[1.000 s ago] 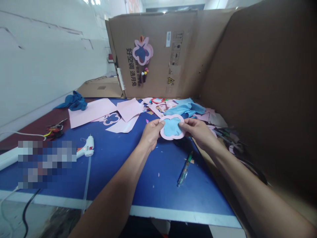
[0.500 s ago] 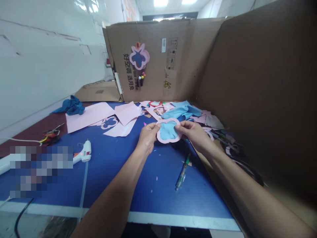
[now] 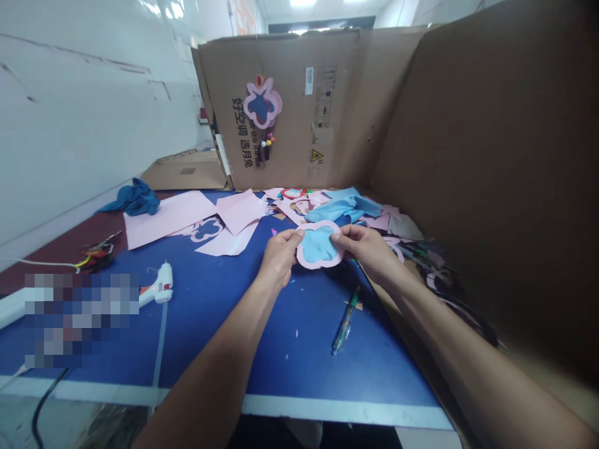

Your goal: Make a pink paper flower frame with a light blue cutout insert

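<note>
Evidently, the pink scalloped paper frame [image 3: 319, 264], its middle filled by a light-blue fabric inset [image 3: 319, 244], is held above the blue desk [image 3: 210, 330]. The left hand [image 3: 279, 252] has its grip pinched on the frame's nine o'clock edge, thumb on top; the right hand [image 3: 367, 248] has its grip likewise closed on the three o'clock edge, thumb tip over the rim.

Taking the frame as the clock's centre, a crumpled light-blue cloth [image 3: 344, 206] lies near at one o'clock and a clear pen with a green end [image 3: 345, 324] at five. Well apart, between eight and nine, is a white glue gun [image 3: 165, 284]; between nine and ten lie a large pink sheet [image 3: 171, 215] and, farther out, a bunched dark-blue cloth [image 3: 135, 198]. Toward eleven, a pink flower-shaped ornament [image 3: 262, 103] shows against the cardboard panel [image 3: 365, 106].
</note>
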Available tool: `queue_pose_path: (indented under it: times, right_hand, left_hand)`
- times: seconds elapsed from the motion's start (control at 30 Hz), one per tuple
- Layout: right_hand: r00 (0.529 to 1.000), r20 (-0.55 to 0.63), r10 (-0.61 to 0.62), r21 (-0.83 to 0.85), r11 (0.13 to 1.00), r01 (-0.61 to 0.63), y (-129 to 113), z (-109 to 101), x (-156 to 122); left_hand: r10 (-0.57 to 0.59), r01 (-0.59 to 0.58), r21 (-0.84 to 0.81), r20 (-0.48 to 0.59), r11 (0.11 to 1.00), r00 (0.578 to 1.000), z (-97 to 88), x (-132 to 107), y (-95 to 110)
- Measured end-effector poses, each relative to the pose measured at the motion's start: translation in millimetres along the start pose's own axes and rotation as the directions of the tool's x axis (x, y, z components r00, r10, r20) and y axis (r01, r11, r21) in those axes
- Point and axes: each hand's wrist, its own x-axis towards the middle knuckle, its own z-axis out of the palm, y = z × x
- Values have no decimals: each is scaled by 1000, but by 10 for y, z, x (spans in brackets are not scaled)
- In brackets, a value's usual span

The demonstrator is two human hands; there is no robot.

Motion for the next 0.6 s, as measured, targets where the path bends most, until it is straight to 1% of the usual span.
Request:
queue_pose_path:
  times: [0.27, 0.43, 0.6]
  right_hand:
    - [998, -59, -1, 12, 1000, 2, -3, -33, 16]
    - [999, -39, -12, 6, 1000, 12, 13, -43, 18]
    - [1000, -13, -20, 15, 1000, 20, 15, -35, 21]
  left_hand:
    - [-81, 81, -1, 50, 997, 995, 29, -41, 63]
    - [-131, 135, -36, 91, 990, 987, 59, -64, 61]
    - [-170, 173, -26, 87, 985, 982, 69, -73, 57]
